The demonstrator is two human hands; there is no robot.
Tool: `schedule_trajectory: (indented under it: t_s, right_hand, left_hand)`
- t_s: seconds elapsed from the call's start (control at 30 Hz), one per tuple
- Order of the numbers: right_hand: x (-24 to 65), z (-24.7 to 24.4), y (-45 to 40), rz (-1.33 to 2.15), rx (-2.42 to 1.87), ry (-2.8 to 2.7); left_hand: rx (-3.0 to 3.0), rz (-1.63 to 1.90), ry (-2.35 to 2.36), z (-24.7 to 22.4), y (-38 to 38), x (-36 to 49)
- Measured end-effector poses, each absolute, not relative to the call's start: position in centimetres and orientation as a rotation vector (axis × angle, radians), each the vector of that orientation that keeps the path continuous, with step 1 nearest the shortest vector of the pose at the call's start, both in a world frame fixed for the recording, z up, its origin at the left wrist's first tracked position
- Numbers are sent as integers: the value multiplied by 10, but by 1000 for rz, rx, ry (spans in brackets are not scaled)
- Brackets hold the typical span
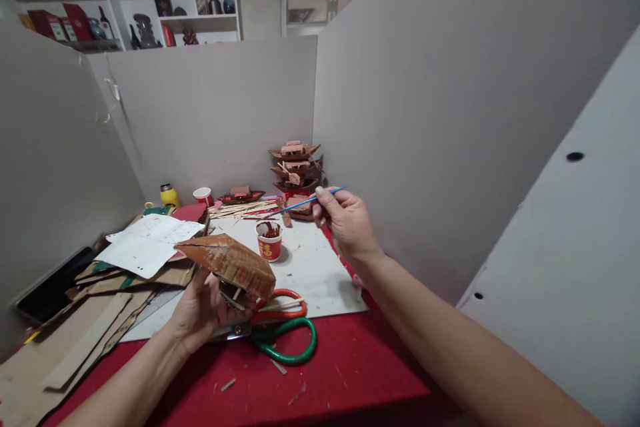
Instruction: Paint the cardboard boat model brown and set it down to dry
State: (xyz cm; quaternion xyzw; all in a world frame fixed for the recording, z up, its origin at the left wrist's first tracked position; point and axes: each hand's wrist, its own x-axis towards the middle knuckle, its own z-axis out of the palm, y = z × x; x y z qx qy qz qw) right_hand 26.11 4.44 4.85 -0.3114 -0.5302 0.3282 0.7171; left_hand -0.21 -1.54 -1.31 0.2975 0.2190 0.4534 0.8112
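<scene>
My left hand point(203, 307) holds a brown model boat point(230, 263) from below, its hull turned upward and its pointed end toward the left. My right hand point(345, 220) pinches a thin blue brush point(306, 202), raised over the table with its tip pointing left. Between the two hands stands a red and white paper cup point(269, 242) with dark brown paint on its inner wall. The brush tip is above and behind the cup, apart from the boat.
Scissors point(285, 340) with orange and green handles lie under the boat. Cardboard pieces point(100, 320) and a white sheet point(150, 243) cover the left side. Stacked model boats point(296, 170), thin sticks point(245, 209), a white cup point(203, 196) and a yellow bottle point(169, 196) stand or lie behind.
</scene>
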Motion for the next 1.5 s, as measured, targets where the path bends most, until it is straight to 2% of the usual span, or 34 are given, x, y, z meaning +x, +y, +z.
schedule_trajectory:
  t_s: [0.13, 0.57, 1.17, 1.5]
  right_hand:
    - [257, 38, 62, 491, -877, -1417]
    - [232, 7, 101, 522, -1044, -1731]
    - [246, 9, 92, 563, -918, -1443]
    - [257, 26, 73, 724, -772, -1123]
  left_hand:
    - [636, 956, 438, -13, -16, -2]
    - [670, 930, 411, -16, -13, -3]
    - [700, 942, 442, -13, -14, -1]
    - [686, 946, 442, -15, -13, -2]
